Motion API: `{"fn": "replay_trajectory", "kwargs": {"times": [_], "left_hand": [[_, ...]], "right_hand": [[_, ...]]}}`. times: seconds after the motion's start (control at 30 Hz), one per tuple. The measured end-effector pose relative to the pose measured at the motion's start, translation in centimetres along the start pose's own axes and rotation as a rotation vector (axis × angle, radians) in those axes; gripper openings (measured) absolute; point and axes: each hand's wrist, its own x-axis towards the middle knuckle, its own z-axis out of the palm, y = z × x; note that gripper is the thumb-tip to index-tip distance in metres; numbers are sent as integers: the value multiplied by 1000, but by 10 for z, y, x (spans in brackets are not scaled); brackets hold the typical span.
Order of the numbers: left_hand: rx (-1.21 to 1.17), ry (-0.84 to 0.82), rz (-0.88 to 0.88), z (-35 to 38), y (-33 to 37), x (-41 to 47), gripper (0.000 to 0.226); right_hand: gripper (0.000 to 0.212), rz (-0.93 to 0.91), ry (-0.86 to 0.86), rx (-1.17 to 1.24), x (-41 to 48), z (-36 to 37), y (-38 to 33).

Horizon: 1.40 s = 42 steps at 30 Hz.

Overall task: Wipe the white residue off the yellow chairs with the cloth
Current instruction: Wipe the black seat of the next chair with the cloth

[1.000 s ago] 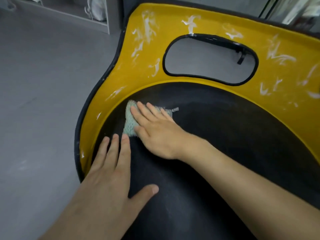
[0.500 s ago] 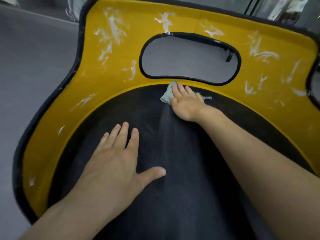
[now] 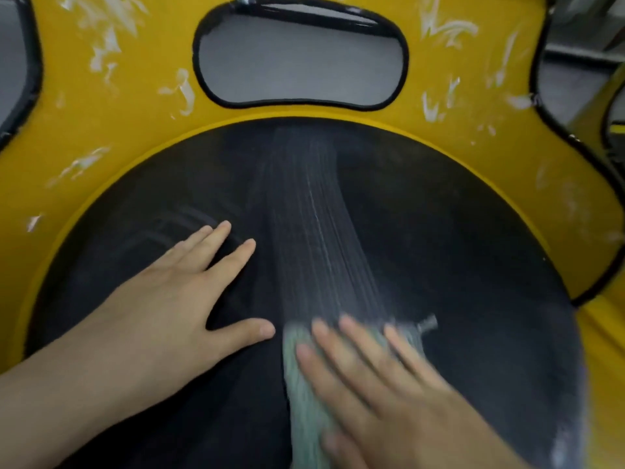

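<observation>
Now, watching remotely, I see the right hand (image 3: 372,384), fingers straight and flat, pressing the green cloth (image 3: 304,401) onto the near part of the black seat (image 3: 456,248), blurred mid-stroke. Half a second ago it was up under the oval cutout (image 3: 301,59). It has since dragged the cloth straight back, leaving a pale streak (image 3: 314,214) down the seat. The left hand (image 3: 176,299) lies flat beside it, fingers spread, holding nothing. Smears of white residue (image 3: 101,59) still fleck the yellow chair (image 3: 135,137), so I judge the wiping there has barely begun.
</observation>
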Motion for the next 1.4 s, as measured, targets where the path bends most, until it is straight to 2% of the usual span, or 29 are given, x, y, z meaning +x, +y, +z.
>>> {"fn": "replay_trajectory", "kwargs": {"times": [0.07,0.2,0.37,0.43,0.53,0.6,0.7,0.8,0.87,0.97,1.17,1.4], "left_hand": [[-28,16,30,3,5,-9,94],[-14,13,30,9,15,-35,97],[38,-113,75,10,21,-85,87],[58,-209,100,6,27,-107,94],[115,-314,69,5,36,-127,104],[135,-322,63,5,42,-120,106],[145,-306,60,6,44,-109,105],[97,-262,77,13,42,-110,105],[55,-227,95,17,39,-111,106],[26,-188,143,22,32,-110,108],[22,-159,177,19,8,-114,109],[2,-128,152,21,-4,-119,107]], "right_hand": [[61,23,-67,-3,36,-19,17],[58,134,-149,96,87,-28,38],[61,-30,18,82,-38,-14,-16],[60,-45,-8,119,-79,-10,-22],[63,-57,-91,141,-89,-12,-19],[68,13,-101,170,-65,-17,-12],[70,155,-156,145,-30,-19,-6],[72,214,-80,93,-44,-15,-31],[67,210,-40,86,-70,-12,-57],[65,217,-86,71,-87,-13,-72],[67,156,-136,88,-41,-16,-100],[60,141,-103,27,-82,-15,-76]]}}
